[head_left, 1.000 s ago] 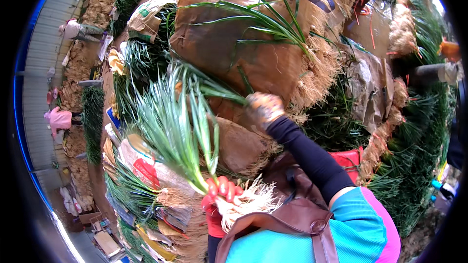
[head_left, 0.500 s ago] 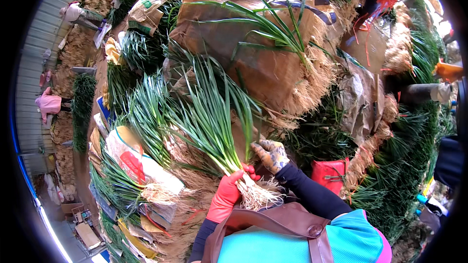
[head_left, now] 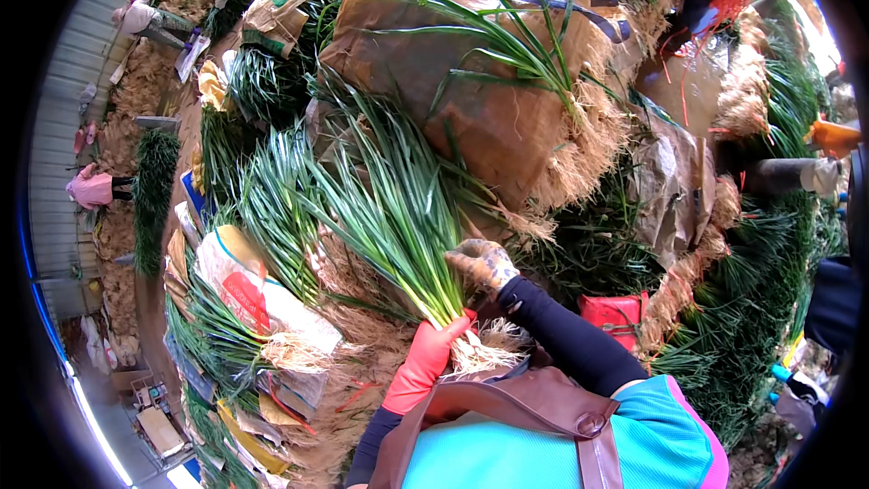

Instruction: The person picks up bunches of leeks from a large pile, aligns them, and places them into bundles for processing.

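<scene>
Bunch of green stalks (head_left: 405, 213), held at its root end (head_left: 475, 359), mid-frame.
The red-gloved left hand (head_left: 431, 349) closes around the base, seemingly keeping it together and the leaves (head_left: 385, 172) free; the mottled-gloved right hand (head_left: 482, 264) curls alongside, its grip impossible to tell from where I stand. A brown-wrapped bundle (head_left: 493, 140) blocks upper centre; a white sack (head_left: 237, 270) lies left.

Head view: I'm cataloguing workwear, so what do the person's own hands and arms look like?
Left hand: red glove. Right hand: mottled, dark-patched glove. Dark navy sleeves cover both forearms; the right upper arm has a turquoise sleeve with a pink panel.
</scene>
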`<act>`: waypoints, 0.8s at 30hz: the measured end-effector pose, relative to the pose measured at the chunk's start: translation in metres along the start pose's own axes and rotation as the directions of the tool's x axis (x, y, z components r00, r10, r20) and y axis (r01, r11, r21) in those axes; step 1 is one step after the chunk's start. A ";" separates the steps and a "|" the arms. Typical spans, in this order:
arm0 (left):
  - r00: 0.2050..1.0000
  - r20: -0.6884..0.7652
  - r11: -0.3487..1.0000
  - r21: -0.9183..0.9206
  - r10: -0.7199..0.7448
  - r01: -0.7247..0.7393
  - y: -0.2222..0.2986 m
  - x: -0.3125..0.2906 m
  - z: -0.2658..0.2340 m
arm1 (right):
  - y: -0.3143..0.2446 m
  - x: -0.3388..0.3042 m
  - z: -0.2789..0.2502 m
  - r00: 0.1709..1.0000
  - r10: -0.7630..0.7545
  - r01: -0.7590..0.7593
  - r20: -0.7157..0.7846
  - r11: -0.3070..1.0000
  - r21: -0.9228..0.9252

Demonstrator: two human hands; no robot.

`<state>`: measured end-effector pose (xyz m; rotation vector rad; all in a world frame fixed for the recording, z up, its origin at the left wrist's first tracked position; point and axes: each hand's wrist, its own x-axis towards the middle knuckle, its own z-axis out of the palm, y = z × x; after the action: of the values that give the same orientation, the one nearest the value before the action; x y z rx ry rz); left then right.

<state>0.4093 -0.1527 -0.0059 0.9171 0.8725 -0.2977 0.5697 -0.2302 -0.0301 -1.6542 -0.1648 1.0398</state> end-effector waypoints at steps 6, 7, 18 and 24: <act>0.999 -0.027 0.998 -0.052 -0.022 0.021 0.009 -0.008 0.001 | 0.034 -0.021 -0.011 0.982 0.116 -0.155 0.148 0.945 0.290; 0.999 -0.026 0.999 -0.045 -0.027 0.026 0.009 -0.007 0.002 | 0.034 -0.023 -0.011 0.987 0.056 -0.081 0.154 0.983 0.165; 0.999 -0.007 0.999 -0.038 -0.037 0.037 0.005 -0.005 -0.003 | 0.021 -0.019 -0.020 0.991 0.034 -0.076 0.129 0.938 0.338; 0.999 -0.029 0.998 0.050 -0.025 0.027 0.004 -0.003 -0.001 | 0.022 0.003 0.003 0.998 -0.022 0.037 0.067 0.973 -0.229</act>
<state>0.4090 -0.1498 -0.0020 0.9591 0.9072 -0.3309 0.5611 -0.2343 -0.0506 -1.8209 -0.3628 1.0834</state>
